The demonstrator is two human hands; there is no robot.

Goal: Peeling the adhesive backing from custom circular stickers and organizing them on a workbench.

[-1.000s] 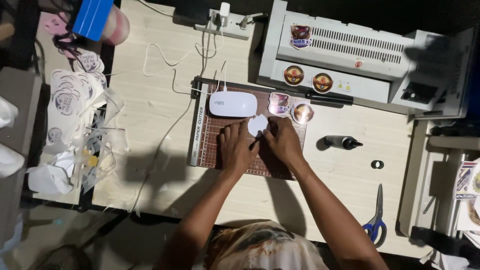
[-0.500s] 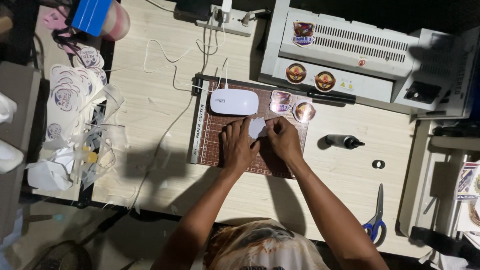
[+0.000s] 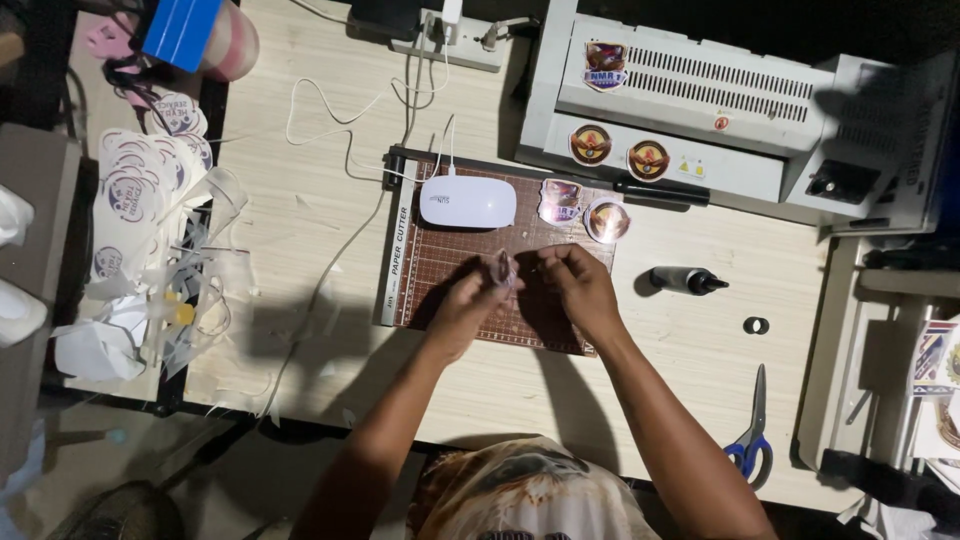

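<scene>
Since the earlier frame, both hands have lifted off the cutter and turned the sticker on edge; before, it lay flat and pale between them.

Head view: left hand (image 3: 462, 305) and right hand (image 3: 578, 285) meet over the brown cutting mat (image 3: 450, 262) of the paper cutter (image 3: 396, 262). Small clear sticker (image 3: 502, 268) sits between the fingertips, each grip pressed together on it, one from either side. White oval lamp (image 3: 468, 202) lies at the mat's top edge, cord running up to a power strip (image 3: 448, 42). Two round stickers (image 3: 585, 212) lie just right of the lamp. Grey laminator (image 3: 740, 100) stands behind, black pen (image 3: 660, 189) against its front. Right on the counter (image 3: 300, 230): black glue bottle (image 3: 686, 281), small ring (image 3: 756, 325), blue-handled scissors (image 3: 750, 440). Left edge: heap of stickers and clear offcuts (image 3: 150, 240). Nothing blocks the hands.
</scene>
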